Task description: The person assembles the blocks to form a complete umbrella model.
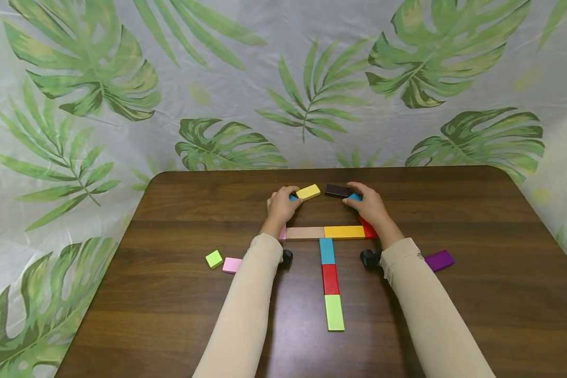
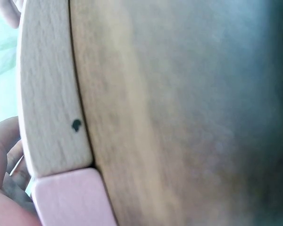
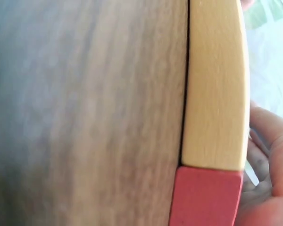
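Note:
My left hand (image 1: 282, 205) pinches a small blue block (image 1: 293, 198) between thumb and fingers, close against a yellow block (image 1: 308, 192). Mirroring it, my right hand (image 1: 371, 206) grips another blue block (image 1: 355, 197) beside a dark brown block (image 1: 336, 190). Below the hands runs a row of flat blocks: pink (image 2: 73, 200), plain wood (image 1: 304, 232), orange-yellow (image 1: 344, 232) and red (image 1: 367, 229). From its middle a column comes toward me, made of a blue block (image 1: 327, 251), a red block (image 1: 330, 279) and a lime block (image 1: 334, 312). Both wrist views show mainly the row's edge and blurred tabletop.
On the left of the brown wooden table (image 1: 170, 315) lie a lime block (image 1: 213, 259) and a pink block (image 1: 232, 265), the latter partly behind my sleeve. A purple block (image 1: 439, 260) sits by my right forearm. Leaf-patterned cloth (image 1: 312, 79) hangs behind the table.

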The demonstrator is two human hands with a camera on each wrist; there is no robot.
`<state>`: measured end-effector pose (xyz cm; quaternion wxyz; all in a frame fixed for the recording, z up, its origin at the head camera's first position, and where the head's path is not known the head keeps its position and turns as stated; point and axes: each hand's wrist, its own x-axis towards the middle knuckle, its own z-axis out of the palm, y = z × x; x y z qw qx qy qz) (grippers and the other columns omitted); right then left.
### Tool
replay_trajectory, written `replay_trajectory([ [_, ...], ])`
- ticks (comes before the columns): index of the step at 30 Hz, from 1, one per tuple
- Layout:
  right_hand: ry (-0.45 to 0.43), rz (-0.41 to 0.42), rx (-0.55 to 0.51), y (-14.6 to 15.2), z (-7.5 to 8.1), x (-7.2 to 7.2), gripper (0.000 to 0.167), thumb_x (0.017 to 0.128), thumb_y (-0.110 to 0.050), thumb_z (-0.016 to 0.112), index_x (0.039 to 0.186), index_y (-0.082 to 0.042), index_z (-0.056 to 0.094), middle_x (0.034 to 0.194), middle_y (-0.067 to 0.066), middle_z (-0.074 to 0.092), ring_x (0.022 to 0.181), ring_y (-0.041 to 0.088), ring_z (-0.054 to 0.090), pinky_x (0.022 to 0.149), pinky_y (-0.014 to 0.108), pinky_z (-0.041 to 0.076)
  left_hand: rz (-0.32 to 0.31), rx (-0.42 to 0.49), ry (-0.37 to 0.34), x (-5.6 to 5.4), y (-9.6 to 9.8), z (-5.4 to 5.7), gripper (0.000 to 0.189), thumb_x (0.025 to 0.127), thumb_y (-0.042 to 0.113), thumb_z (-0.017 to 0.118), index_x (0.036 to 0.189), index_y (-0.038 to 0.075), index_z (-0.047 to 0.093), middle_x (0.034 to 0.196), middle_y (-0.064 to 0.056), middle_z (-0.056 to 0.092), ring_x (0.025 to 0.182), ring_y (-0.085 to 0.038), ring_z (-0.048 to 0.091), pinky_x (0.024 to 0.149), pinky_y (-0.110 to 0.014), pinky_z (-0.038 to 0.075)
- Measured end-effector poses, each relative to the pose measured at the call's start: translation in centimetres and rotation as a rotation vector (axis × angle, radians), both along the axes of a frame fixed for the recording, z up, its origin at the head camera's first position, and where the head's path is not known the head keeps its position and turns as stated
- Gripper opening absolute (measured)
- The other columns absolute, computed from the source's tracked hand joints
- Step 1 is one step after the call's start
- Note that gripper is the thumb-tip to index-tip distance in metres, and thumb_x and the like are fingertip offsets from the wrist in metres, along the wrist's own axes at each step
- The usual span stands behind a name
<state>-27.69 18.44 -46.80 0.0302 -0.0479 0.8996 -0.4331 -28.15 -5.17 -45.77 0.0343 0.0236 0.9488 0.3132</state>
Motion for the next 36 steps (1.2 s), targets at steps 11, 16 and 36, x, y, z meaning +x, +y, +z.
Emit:
replay_trajectory([
  [11,-0.026,-0.057,0.042,-0.6,0.1,-0.1,0.046,0.088,-0.022,0.058,0.131,-0.01,0.046,0.133,0.016,0.041,0.118,0.035,0.039,0.094,0.047,0.034,-0.004,0.008,0.004,0.1,0.0,0.0,0.04,0.086,0.029,0.061,0.124,0.021,0.055,0.126,-0.002,0.051,0.109,-0.026,0.045,0.091,-0.042,0.029],
  [16,-0.02,-0.078,0.052,-0.9,0.2,-0.1,0.043,0.089,-0.021,0.057,0.129,-0.009,0.048,0.132,0.014,0.043,0.114,0.033,0.043,0.092,0.046,0.037,-0.003,0.005,0.011,0.1,0.0,0.0,0.039,0.086,0.029,0.061,0.124,0.021,0.055,0.124,-0.002,0.052,0.109,-0.026,0.045,0.091,-0.042,0.029],
  [36,-0.001,-0.07,0.033,-1.2,0.2,-0.1,0.037,0.089,-0.017,0.058,0.125,-0.009,0.052,0.127,0.016,0.048,0.105,0.033,0.048,0.087,0.044,0.041,-0.01,0.009,0.002,-0.1,-0.1,-0.3,0.038,0.086,0.029,0.061,0.123,0.023,0.056,0.126,-0.001,0.051,0.11,-0.027,0.044,0.092,-0.043,0.027],
])
